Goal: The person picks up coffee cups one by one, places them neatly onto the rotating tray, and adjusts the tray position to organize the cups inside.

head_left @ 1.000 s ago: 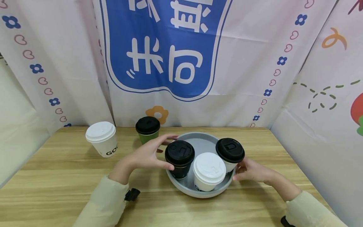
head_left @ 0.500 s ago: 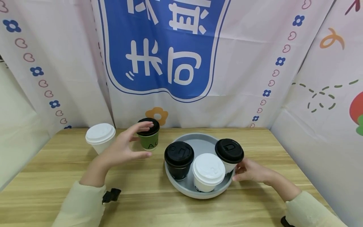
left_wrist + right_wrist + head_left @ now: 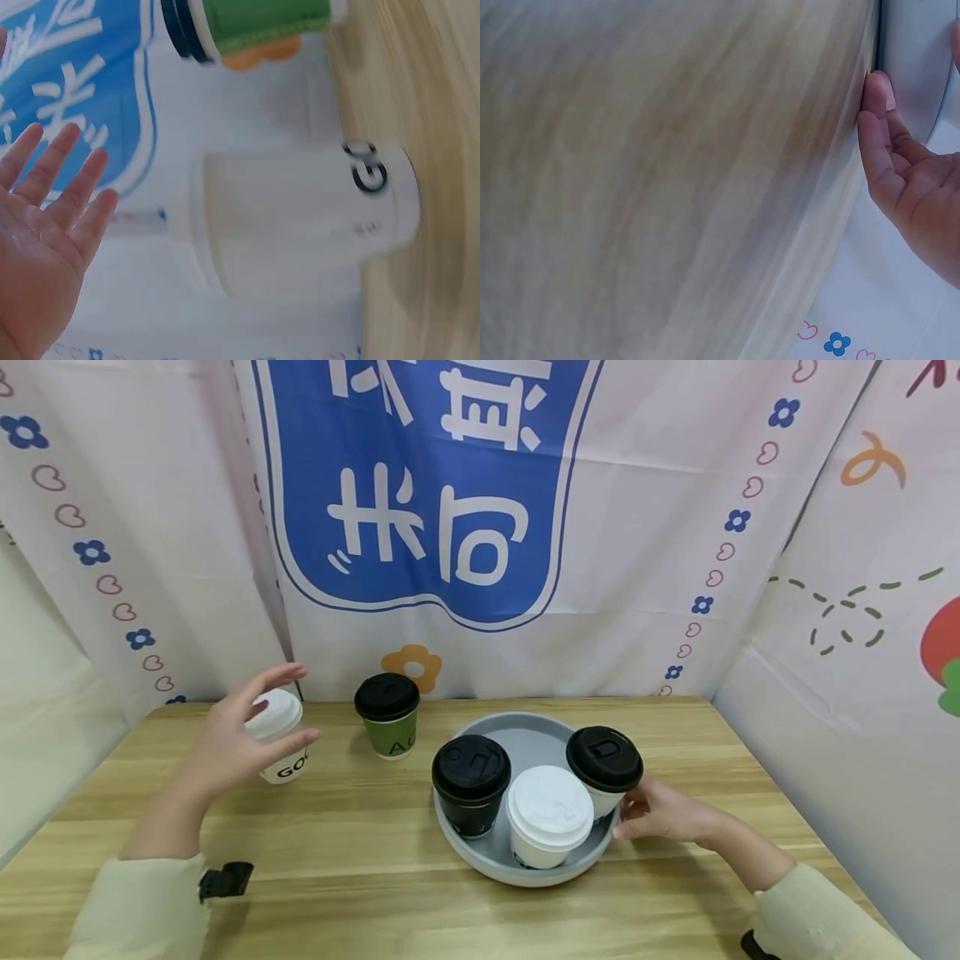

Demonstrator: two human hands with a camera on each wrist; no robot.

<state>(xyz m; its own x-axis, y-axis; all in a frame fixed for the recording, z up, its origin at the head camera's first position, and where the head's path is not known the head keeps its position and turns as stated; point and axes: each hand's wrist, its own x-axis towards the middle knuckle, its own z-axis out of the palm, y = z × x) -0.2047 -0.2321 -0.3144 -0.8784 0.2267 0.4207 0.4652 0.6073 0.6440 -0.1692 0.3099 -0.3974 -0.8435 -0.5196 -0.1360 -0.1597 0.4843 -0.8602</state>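
Head view: my left hand [image 3: 228,747] is spread just beside the lettered white cup [image 3: 281,718], which stands at nine o'clock from the tray [image 3: 517,724]; a careless sideways sweep could topple it.

Left wrist: that hand and cup are apart; grabbing too high might pop the lid [image 3: 191,225].

Right wrist: my right hand [image 3: 915,180] touches the tray's side, whether pinching I cannot tell; shoving would slide it.

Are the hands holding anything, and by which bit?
The right hand holds the tray by its outer wall, on the right side. The left hand, near a white cup, holds nothing.
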